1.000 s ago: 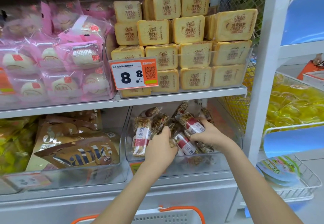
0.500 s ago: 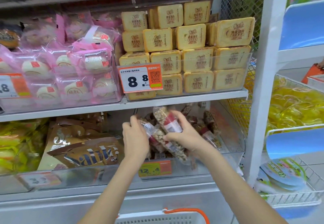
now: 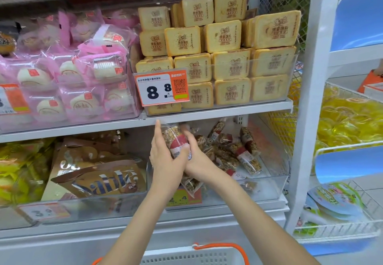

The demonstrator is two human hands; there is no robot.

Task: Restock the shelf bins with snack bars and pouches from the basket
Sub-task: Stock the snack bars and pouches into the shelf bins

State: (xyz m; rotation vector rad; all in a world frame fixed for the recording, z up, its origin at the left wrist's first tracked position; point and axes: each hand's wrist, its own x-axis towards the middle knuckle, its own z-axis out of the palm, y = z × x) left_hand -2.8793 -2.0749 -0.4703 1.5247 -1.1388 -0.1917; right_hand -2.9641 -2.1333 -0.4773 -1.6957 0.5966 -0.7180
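Basket (image 3: 186, 257) rim at bottom edge. Above it, left hand (image 3: 165, 161) and right hand (image 3: 199, 161) together clasp snack bars (image 3: 178, 142) over clear bin (image 3: 267, 183) front lip; bin's right half open, shelf edge (image 3: 207, 114) just above fingertips

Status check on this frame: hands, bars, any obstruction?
Left hand and right hand both clasp snack bars over clear bin. Upper shelf edge close above fingertips.

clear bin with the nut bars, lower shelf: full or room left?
Room left. The clear plastic bin holds loose red-banded nut bars heaped at back and centre; its front right corner is bare.
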